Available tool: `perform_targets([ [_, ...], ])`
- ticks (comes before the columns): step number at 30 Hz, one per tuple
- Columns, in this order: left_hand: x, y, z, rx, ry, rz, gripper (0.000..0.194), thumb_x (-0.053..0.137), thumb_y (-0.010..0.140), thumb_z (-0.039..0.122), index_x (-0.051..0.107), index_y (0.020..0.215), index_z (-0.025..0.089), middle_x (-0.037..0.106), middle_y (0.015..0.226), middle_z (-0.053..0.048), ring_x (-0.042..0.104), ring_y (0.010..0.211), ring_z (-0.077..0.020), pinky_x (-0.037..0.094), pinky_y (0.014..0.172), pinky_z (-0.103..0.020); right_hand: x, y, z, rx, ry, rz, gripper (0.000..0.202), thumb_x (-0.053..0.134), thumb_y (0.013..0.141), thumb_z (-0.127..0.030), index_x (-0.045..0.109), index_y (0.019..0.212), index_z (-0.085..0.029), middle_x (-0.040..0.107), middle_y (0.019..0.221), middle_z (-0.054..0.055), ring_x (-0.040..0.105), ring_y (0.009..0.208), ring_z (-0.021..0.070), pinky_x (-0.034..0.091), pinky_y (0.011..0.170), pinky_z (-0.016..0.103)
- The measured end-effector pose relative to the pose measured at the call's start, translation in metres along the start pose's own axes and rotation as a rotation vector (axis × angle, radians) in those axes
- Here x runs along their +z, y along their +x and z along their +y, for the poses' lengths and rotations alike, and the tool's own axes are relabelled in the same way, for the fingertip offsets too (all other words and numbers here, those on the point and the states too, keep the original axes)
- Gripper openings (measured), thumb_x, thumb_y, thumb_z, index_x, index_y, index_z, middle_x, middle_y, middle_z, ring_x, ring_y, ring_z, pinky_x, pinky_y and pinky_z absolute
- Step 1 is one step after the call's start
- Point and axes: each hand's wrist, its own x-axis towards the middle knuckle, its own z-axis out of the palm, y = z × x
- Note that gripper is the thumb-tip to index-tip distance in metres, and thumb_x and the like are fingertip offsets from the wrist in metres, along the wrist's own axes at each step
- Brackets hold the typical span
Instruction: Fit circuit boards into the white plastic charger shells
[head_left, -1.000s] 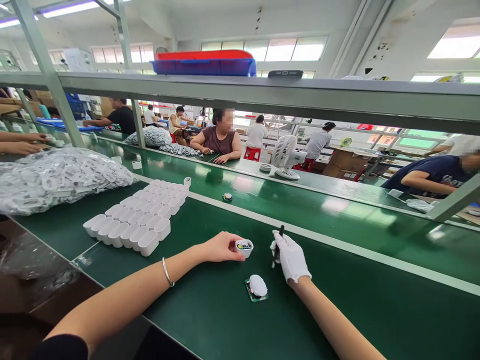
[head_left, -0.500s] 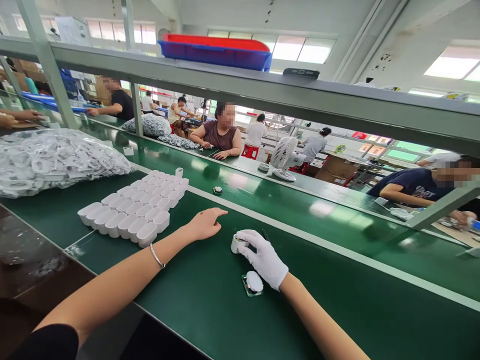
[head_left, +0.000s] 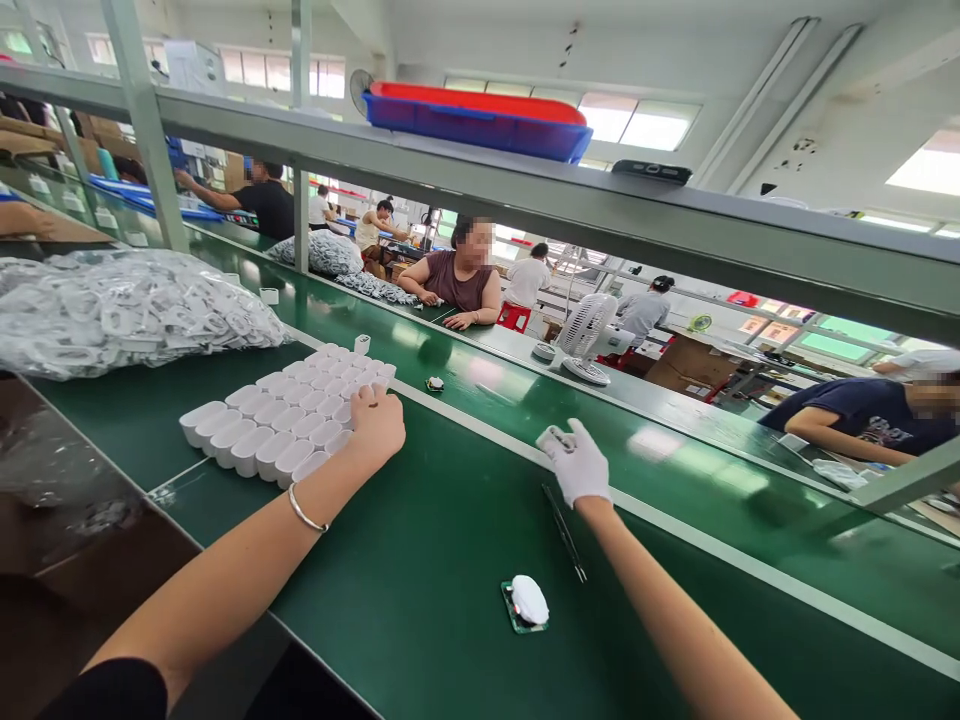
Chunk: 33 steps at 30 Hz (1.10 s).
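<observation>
My bare left hand (head_left: 377, 420) is at the right edge of a block of white oval plastic cups (head_left: 274, 410), its fingers curled down on one of them; the fingertips are partly hidden. My right hand (head_left: 581, 465), in a white glove, holds a white plastic cup with parts inside (head_left: 557, 442) over the pale strip along the bench. Black tweezers (head_left: 564, 535) lie just below that hand. Closer to me, a green circuit board (head_left: 517, 615) carries a round white piece (head_left: 530, 600).
A big clear bag of white plastic parts (head_left: 135, 310) lies on the left. Beyond the strip are a small board (head_left: 435, 384) and a single white cup (head_left: 362, 345). A metal shelf beam (head_left: 450, 175) crosses above, holding stacked trays (head_left: 480, 125). Co-workers sit across the bench.
My left hand has moved left onto the cups, its fingers curling. My right hand has carried its cup away from me and right, uncovering the tweezers. The view has shifted slightly.
</observation>
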Motion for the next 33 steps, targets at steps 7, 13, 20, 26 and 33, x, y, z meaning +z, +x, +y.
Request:
perform_targets([
  [7,-0.002,0.005,-0.012,-0.061,0.048,-0.039,0.033,0.055,0.075,0.012,0.064,0.106,0.009,0.058,0.113,-0.022,0.048,0.108,-0.0368,0.038,0.085,-0.043,0.037,0.047,-0.025,-0.024,-0.280,0.050,0.067,0.045,0.083,-0.025,0.024,0.145,-0.009,0.046,0.128,0.028,0.045,0.119,0.0393,0.038,0.090,0.056],
  [13,0.003,0.004,-0.007,-0.094,0.050,-0.020,0.037,0.061,0.070,0.008,0.064,0.107,0.003,0.055,0.117,-0.026,0.047,0.109,-0.0399,0.037,0.089,-0.048,0.128,0.068,-0.119,-0.435,-0.357,-0.294,0.063,0.052,0.085,-0.041,0.033,0.143,-0.025,0.023,0.151,0.011,0.036,0.129,0.0321,0.038,0.097,0.042],
  [20,0.001,-0.008,0.003,-0.067,0.095,-0.004,0.048,0.049,0.070,-0.004,0.060,0.116,0.004,0.045,0.132,-0.024,0.042,0.119,-0.0375,0.045,0.083,-0.046,0.200,0.080,-0.177,-0.524,-0.379,-0.493,0.036,0.048,0.093,-0.039,0.053,0.123,-0.019,0.046,0.135,0.011,0.049,0.117,0.0246,0.041,0.096,0.045],
  [26,-0.007,-0.012,0.001,-0.047,0.152,-0.047,0.055,0.046,0.069,-0.006,0.053,0.123,0.005,0.039,0.138,-0.022,0.039,0.121,-0.0359,0.049,0.073,-0.040,0.169,0.075,-0.158,-0.407,-0.316,-0.493,0.025,0.052,0.092,-0.032,0.061,0.110,-0.017,0.056,0.122,0.009,0.054,0.110,0.0222,0.043,0.094,0.043],
  [33,-0.003,-0.025,0.015,0.189,0.132,-0.040,0.025,0.053,0.079,0.011,0.063,0.102,0.012,0.053,0.118,-0.017,0.044,0.114,-0.0323,0.043,0.083,-0.039,0.048,-0.015,-0.069,-0.521,-0.132,-0.509,0.050,0.048,0.073,-0.007,0.059,0.118,-0.023,0.058,0.118,0.005,0.058,0.104,0.0170,0.043,0.095,0.032],
])
